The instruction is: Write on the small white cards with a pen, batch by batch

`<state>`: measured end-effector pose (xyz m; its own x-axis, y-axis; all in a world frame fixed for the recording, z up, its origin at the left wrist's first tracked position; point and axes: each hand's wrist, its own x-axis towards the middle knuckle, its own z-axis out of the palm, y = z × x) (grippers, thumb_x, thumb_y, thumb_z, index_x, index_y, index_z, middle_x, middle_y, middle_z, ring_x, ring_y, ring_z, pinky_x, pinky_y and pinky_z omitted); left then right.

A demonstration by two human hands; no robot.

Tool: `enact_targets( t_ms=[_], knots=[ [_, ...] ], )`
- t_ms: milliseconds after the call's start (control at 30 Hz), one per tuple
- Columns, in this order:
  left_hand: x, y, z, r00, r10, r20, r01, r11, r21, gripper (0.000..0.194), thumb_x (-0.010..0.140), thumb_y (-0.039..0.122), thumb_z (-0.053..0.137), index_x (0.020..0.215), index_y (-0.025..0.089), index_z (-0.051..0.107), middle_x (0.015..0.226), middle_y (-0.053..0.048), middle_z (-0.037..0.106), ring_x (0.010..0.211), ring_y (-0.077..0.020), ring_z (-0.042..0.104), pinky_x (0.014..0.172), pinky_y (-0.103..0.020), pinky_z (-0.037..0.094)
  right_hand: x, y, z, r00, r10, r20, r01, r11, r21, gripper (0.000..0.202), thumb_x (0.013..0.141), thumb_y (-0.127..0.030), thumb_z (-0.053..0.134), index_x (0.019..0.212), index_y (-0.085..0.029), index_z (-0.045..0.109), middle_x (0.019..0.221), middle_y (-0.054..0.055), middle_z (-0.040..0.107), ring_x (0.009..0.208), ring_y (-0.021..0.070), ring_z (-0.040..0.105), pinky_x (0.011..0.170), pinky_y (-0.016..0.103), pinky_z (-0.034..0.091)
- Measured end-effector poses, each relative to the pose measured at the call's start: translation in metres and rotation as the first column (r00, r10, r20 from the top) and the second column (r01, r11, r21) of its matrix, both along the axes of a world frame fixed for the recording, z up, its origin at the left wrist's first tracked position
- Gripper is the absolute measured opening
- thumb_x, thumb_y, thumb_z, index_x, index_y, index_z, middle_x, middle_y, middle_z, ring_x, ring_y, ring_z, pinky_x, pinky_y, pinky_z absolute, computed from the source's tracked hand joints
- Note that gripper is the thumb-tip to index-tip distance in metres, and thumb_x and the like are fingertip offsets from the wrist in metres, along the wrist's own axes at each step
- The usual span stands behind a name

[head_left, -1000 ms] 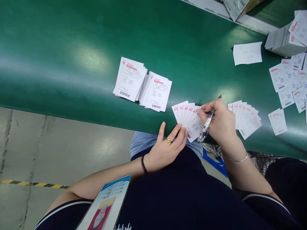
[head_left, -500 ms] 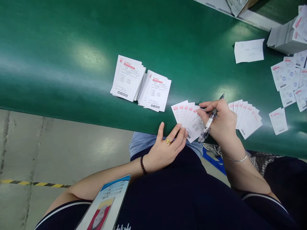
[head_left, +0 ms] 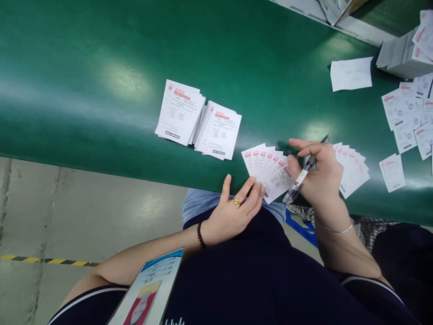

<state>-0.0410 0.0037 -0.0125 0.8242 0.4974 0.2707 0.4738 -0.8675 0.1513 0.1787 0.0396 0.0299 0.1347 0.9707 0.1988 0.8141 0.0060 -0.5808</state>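
Head view, pen point(head_left: 301, 177) diagonal; tip point(head_left: 327, 137) upper right

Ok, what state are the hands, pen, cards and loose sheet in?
Left hand, open, touching left card fan
Right hand, gripping pen
Pen, held slantwise
Left card fan, spread, printed side up
Right card fan, spread, partly hidden by right hand
Two piles, stacked, slightly uneven
Single card, lying alone
Loose sheet, lying apart
Right-edge cards, overlapping
Tall stack, loose cards on top
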Motion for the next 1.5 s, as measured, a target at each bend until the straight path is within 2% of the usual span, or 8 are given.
enact_targets(
  t_ms=[200,400,567,667,833,1100,1333,1500],
  knots=[
    [0.001,0.002,0.002,0.999,0.009,0.034,-0.009,1.000,0.003,0.039,0.090,0.005,0.043,0.124,0.011,0.060,0.132,-0.016,0.060,0.134,-0.0329,0.046,0.114,-0.072,0.009,0.009,-0.010,0.003,0.998,-0.062,0.015,0.063,0.989,-0.133,0.020,0.080,-0.028,0.069,0.089,-0.026,0.051,0.102,0.003,0.073,0.093,0.0245,0.071,0.076,0.042,0.058],
    [0.001,0.004,0.004,0.999,0.004,0.036,-0.004,1.000,0.009,0.038,0.090,0.004,0.042,0.123,0.010,0.061,0.130,-0.016,0.062,0.130,-0.0311,0.052,0.115,-0.070,0.005,0.013,-0.022,0.004,0.994,-0.101,-0.029,0.094,0.980,-0.176,0.020,0.079,-0.030,0.070,0.088,-0.025,0.052,0.102,0.003,0.074,0.082,0.0207,0.072,0.069,0.037,0.059],
    [0.001,0.001,-0.001,0.999,0.005,0.044,-0.004,1.000,-0.014,0.039,0.089,0.005,0.045,0.125,0.011,0.060,0.133,-0.017,0.059,0.135,-0.0342,0.045,0.114,-0.072,0.009,0.013,-0.025,0.004,0.994,-0.099,-0.041,0.087,0.971,-0.224,0.021,0.080,-0.034,0.071,0.085,-0.024,0.053,0.104,0.004,0.074,0.077,0.0191,0.070,0.063,0.034,0.056],
    [0.001,0.000,-0.002,0.999,0.012,0.043,-0.011,1.000,-0.013,0.039,0.090,0.007,0.046,0.125,0.011,0.059,0.134,-0.017,0.059,0.137,-0.0347,0.042,0.114,-0.072,0.010,0.014,-0.025,0.000,0.994,-0.094,-0.057,0.080,0.974,-0.211,0.022,0.080,-0.033,0.072,0.085,-0.024,0.052,0.105,0.004,0.074,0.074,0.0181,0.069,0.064,0.035,0.056],
    [0.001,0.002,0.002,1.000,-0.004,0.027,0.005,1.000,-0.007,0.040,0.090,0.005,0.042,0.126,0.007,0.059,0.132,-0.018,0.060,0.132,-0.0340,0.049,0.115,-0.071,0.007,0.016,-0.027,-0.005,0.993,-0.073,-0.096,0.060,0.989,-0.133,0.023,0.079,-0.031,0.072,0.085,-0.024,0.051,0.100,0.005,0.074,0.082,0.0208,0.071,0.066,0.036,0.057],
    [0.001,0.003,0.005,1.000,-0.009,0.025,0.010,1.000,-0.025,0.040,0.090,0.005,0.041,0.126,0.009,0.059,0.133,-0.018,0.059,0.132,-0.0339,0.048,0.114,-0.072,0.013,0.016,-0.026,-0.006,1.000,-0.013,-0.018,0.011,0.992,-0.123,0.015,0.083,-0.026,0.069,0.080,-0.025,0.054,0.092,0.001,0.077,0.082,0.0215,0.073,0.061,0.034,0.057],
    [0.001,0.005,0.006,1.000,-0.008,0.001,0.008,1.000,0.004,0.040,0.091,0.005,0.041,0.126,0.007,0.058,0.133,-0.017,0.060,0.130,-0.0327,0.050,0.115,-0.070,0.009,0.016,-0.027,-0.005,1.000,-0.013,-0.006,0.012,0.991,-0.133,0.015,0.083,-0.024,0.069,0.079,-0.024,0.055,0.093,0.001,0.077,0.082,0.0211,0.074,0.059,0.031,0.056],
    [0.001,0.003,0.004,1.000,0.000,0.005,0.000,1.000,0.001,0.040,0.092,0.007,0.040,0.128,0.008,0.057,0.135,-0.016,0.059,0.134,-0.0320,0.047,0.115,-0.070,0.008,0.015,-0.028,-0.008,0.997,0.023,0.068,-0.019,0.998,-0.066,0.015,0.084,-0.023,0.068,0.078,-0.023,0.054,0.093,0.001,0.077,0.074,0.0172,0.071,0.058,0.028,0.055]
  ],
)
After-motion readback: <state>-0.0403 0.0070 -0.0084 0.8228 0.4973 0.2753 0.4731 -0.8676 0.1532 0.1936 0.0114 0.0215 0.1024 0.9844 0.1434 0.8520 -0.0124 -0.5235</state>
